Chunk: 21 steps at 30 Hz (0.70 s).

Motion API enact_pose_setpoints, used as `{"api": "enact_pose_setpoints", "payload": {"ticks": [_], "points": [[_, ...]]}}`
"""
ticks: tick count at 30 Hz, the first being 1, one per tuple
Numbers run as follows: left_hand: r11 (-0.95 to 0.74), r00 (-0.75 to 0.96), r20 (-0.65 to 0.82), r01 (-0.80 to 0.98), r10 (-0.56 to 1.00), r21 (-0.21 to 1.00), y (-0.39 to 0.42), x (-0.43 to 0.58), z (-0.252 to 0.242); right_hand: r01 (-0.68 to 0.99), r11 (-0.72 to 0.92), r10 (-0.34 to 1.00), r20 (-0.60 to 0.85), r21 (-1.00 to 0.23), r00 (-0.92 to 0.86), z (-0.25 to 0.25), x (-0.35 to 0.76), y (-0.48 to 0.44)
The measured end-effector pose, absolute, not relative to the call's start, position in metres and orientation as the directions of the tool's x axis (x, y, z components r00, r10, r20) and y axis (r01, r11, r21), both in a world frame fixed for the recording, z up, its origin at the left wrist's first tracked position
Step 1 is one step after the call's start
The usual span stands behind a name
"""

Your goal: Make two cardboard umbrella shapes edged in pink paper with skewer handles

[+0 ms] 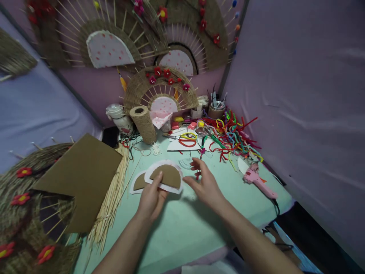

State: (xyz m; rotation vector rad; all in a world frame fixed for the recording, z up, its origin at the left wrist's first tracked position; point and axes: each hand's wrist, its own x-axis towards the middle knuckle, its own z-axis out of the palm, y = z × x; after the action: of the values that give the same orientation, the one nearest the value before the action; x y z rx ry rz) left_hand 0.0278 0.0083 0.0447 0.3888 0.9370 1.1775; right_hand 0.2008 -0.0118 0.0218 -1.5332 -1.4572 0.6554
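In my left hand [153, 196] is a half-round cardboard piece [168, 175] with a white scalloped border, pinched at its lower left with the thumb on top. A second half-round cardboard piece [139, 182], also white-edged, shows partly behind it, overlapped by the held one. My right hand [205, 184] is just right of the held piece, fingers apart and holding nothing. A clear protractor [185, 164] lies on the table beyond the fingertips. Near the right fingers stands a thin stem with a magenta flower [202, 151], partly hidden by the hand.
Scissors [182, 139] lie at the back beside a twine roll [145, 125]. Coloured pipe cleaners [230, 133] heap at back right, with a pink glue gun [259, 182] in front. Wooden sticks [112, 194] and a cut cardboard sheet [82, 171] occupy the left. Decorated fans [134, 89] stand behind.
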Motion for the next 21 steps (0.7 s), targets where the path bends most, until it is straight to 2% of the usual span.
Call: {"api": "enact_pose_setpoints", "payload": {"ticks": [1,3,8,11,15,21], "points": [[0.398,0.125,-0.41,-0.6,0.904,0.694,0.008,0.031,0.044,0.468,0.081,0.973,0.173,-0.88,0.156,0.022,0.191,-0.006],[0.431,0.205,-0.39,-0.588,0.898,0.684,0.007,0.036,0.04,0.523,0.05,0.986,0.127,-0.851,0.112,0.021,0.178,0.003],[0.491,0.27,-0.416,-0.581,0.868,0.649,0.019,0.036,0.026,0.747,0.06,0.99,0.133,-0.662,0.038,0.013,0.183,0.02],[0.485,0.236,-0.444,-0.623,0.864,0.614,0.031,0.027,0.015,0.812,0.029,0.99,0.128,-0.583,0.056,0.016,0.205,0.044],[0.459,0.169,-0.478,-0.662,0.862,0.593,0.043,0.011,0.007,0.91,-0.018,0.992,0.104,-0.414,0.067,0.026,0.235,0.104],[0.391,0.069,-0.516,-0.739,0.854,0.549,0.056,-0.008,0.01,0.983,0.05,0.989,-0.126,-0.179,-0.073,0.022,0.236,0.185]]}}
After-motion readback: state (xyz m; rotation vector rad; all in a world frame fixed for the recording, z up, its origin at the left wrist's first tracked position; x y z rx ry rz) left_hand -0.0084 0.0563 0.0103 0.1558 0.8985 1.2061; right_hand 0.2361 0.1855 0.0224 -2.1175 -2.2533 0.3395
